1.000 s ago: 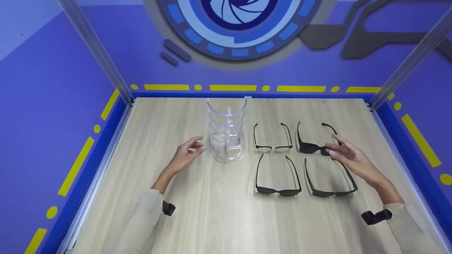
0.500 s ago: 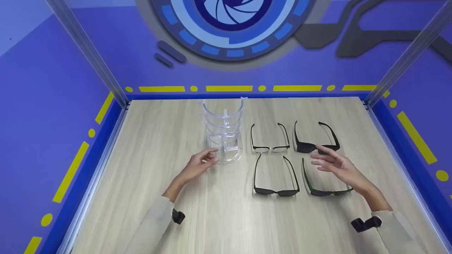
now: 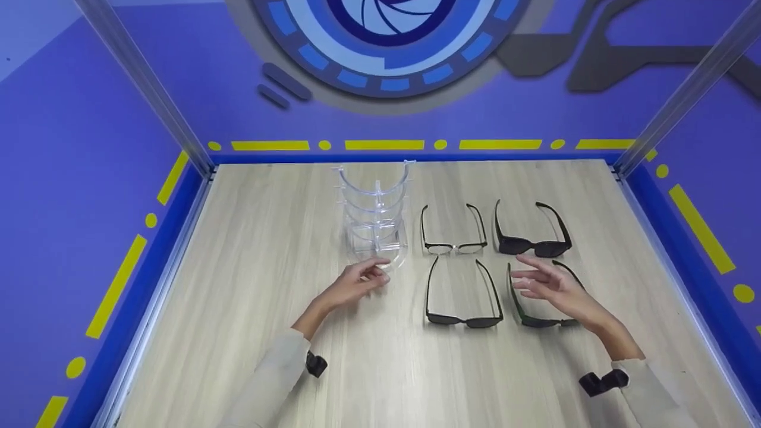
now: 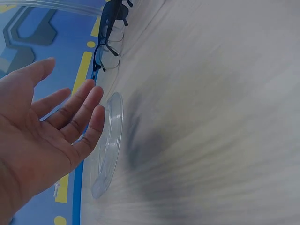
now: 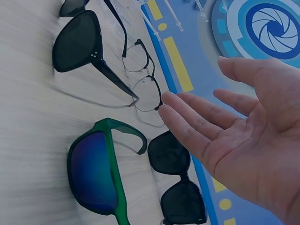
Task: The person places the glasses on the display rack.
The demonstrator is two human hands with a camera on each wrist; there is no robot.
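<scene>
On the tabletop (image 3: 386,374), head view: a clear tiered stand (image 3: 377,210) sits left of four pairs of glasses (image 3: 445,320). The left hand (image 3: 357,282), fingers loosely bent, is at the stand's front edge; the right hand (image 3: 556,288), fingers extended, is above the green-framed sunglasses (image 3: 538,323). Left wrist view: thumb and fingers wide, empty. Right wrist view: likewise wide, empty.

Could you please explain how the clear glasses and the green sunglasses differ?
The clear glasses have thin rims; the green sunglasses have a thick frame. The glasses' lenses are transparent, the sunglasses' dark blue. The glasses lie farther back than the sunglasses. Both rest unfolded on the table.
</scene>
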